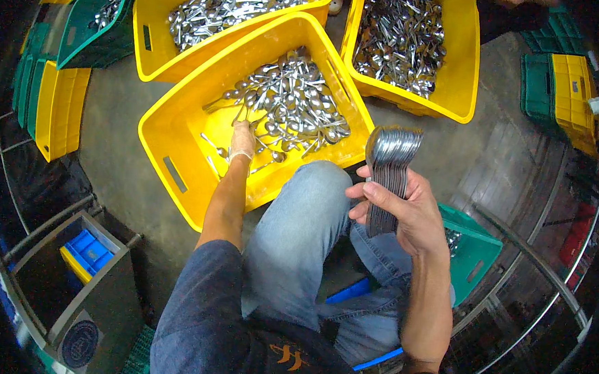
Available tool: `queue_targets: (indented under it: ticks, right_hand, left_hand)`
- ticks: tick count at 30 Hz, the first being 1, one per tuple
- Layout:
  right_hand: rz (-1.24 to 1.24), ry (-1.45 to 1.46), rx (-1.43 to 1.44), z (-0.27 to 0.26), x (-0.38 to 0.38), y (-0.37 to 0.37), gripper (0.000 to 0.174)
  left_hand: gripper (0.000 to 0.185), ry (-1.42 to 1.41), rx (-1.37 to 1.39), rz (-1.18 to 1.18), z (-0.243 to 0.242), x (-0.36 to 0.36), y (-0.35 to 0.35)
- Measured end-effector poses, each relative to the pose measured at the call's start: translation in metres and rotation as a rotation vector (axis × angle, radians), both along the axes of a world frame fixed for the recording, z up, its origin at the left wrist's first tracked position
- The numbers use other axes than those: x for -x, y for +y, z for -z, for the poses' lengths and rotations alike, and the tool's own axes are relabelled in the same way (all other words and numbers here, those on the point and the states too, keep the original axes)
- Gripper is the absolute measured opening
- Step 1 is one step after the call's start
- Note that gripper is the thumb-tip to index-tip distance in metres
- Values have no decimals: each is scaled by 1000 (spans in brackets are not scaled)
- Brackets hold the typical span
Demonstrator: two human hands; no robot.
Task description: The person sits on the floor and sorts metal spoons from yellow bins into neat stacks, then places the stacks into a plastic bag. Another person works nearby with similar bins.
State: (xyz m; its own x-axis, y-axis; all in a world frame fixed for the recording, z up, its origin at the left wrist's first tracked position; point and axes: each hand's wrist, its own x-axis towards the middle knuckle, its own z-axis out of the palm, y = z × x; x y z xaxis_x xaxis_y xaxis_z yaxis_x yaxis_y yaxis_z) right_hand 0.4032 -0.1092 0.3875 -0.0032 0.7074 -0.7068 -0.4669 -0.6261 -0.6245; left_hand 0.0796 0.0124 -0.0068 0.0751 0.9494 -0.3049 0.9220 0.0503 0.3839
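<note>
My right hand (411,206) grips a nested stack of metal spoons (390,177), bowls upward, above my right knee. My left hand (242,140), in a pale glove or wrap, reaches down into the nearest yellow plastic crate (180,123). Its fingertips are at a few loose spoons; whether they pinch one cannot be made out. A heap of loose metal spoons (299,99) covers the far and right part of that crate's floor, with several scattered near my left hand.
Two more yellow crates (153,60) (462,94) of cutlery stand beyond. A green crate (480,265) sits right of my legs, another (77,39) at the upper left. A metal cabinet (102,293) is at lower left. Part of another person's arm (513,17) shows at the upper right.
</note>
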Motion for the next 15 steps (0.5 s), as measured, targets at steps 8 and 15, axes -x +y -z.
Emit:
queue_targets:
  ticks: [8,15]
  right_hand:
    - [-77,-122,-35,4,10,0,27]
    - [-293,-662,-226,7,41,21,24]
  left_hand:
    - [20,-216,-104,-46,-117,3,21]
    - [21,-373,-57,494,-358,-42,55]
